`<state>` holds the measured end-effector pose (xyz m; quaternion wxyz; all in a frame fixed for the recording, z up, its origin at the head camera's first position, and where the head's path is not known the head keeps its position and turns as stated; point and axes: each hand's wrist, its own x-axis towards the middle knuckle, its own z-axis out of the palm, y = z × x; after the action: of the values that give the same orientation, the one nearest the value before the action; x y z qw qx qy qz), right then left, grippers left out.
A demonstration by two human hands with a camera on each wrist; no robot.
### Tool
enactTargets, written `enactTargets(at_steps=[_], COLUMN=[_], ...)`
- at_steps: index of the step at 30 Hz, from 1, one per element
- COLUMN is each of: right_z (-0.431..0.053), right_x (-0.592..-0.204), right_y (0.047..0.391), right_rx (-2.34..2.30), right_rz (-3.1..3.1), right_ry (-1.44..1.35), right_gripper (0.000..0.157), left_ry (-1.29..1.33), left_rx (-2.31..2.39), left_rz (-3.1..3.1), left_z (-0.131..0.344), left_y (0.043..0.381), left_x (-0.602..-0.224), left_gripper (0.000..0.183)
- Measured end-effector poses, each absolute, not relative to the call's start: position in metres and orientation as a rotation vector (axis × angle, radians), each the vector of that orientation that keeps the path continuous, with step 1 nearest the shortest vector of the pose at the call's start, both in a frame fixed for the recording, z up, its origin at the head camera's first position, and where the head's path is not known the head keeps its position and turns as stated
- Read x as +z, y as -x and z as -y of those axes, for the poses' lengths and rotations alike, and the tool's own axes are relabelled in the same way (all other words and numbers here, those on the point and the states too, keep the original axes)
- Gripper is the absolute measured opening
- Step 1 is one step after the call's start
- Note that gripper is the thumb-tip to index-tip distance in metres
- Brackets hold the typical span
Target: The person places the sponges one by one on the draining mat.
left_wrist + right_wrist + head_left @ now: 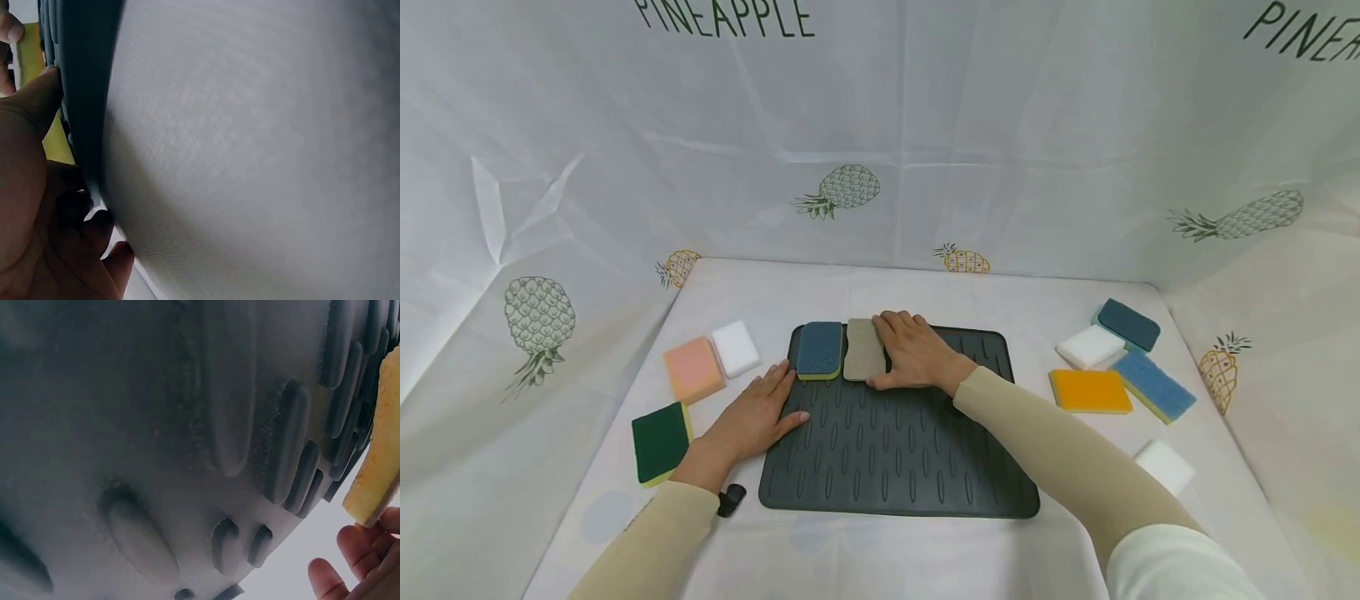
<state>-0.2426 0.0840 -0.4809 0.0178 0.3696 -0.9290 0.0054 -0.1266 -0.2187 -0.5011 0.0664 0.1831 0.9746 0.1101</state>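
My right hand (917,354) holds the right side of a beige-topped sponge (862,350), thumb at its near edge and fingers at its far corner. The sponge's yellow side (375,462) shows in the right wrist view, with fingertips at its end. It lies on a dark grey ridged mat (895,467), just right of a blue-topped sponge (820,346) along the mat's far edge. My left hand (752,421) rests against the mat's left edge, its fingers extended and its thumb over the ridges. In the left wrist view, the left thumb (44,94) touches the mat's rim.
Left of the mat lie a green-and-yellow sponge (658,442), a peach sponge (694,369) and a white sponge (736,347). On the right are an orange sponge (1090,392), a blue sponge (1152,385), a dark teal sponge (1127,325) and white sponges (1090,345). A pineapple-print cloth (895,217) hangs behind.
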Motion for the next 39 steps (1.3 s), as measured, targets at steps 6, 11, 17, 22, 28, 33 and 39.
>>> enactTargets(at_steps=[6, 11, 17, 22, 28, 33, 39], right_z=[-0.0830, -0.0822, -0.0808, -0.0807, -0.0810, -0.0811, -0.0802], right_x=[-0.4830, -0.4833, -0.4835, -0.4833, -0.4828, -0.4828, -0.4844], right_y=[0.2453, 0.2466, 0.2480, 0.2489, 0.2484, 0.2486, 0.2490], right_rx=[0.002, -0.009, -0.013, -0.009, 0.006, 0.012, 0.011], right_rz=[2.932, 2.948, 2.952, 2.964, 2.975, 2.978, 2.985], right_ry=[-1.153, -1.168, -1.175, -1.171, -1.168, -1.172, -1.176], right_gripper=[0.110, 0.111, 0.109, 0.110, 0.110, 0.109, 0.109], left_ry=[-0.553, -0.550, -0.546, -0.548, -0.555, -0.550, -0.545], left_rx=[0.326, 0.332, 0.340, 0.343, 0.339, 0.339, 0.336], left_rz=[-2.947, -2.951, -2.950, -2.952, -2.960, -2.959, -2.956], left_z=[0.2183, 0.2178, 0.2172, 0.2176, 0.2176, 0.2175, 0.2166], left_y=[0.1266, 0.1262, 0.1268, 0.1270, 0.1266, 0.1270, 0.1265], left_x=[-0.5013, -0.5007, -0.5008, -0.5023, -0.5031, -0.5039, -0.5024], left_gripper=[0.082, 0.082, 0.082, 0.082, 0.082, 0.082, 0.082])
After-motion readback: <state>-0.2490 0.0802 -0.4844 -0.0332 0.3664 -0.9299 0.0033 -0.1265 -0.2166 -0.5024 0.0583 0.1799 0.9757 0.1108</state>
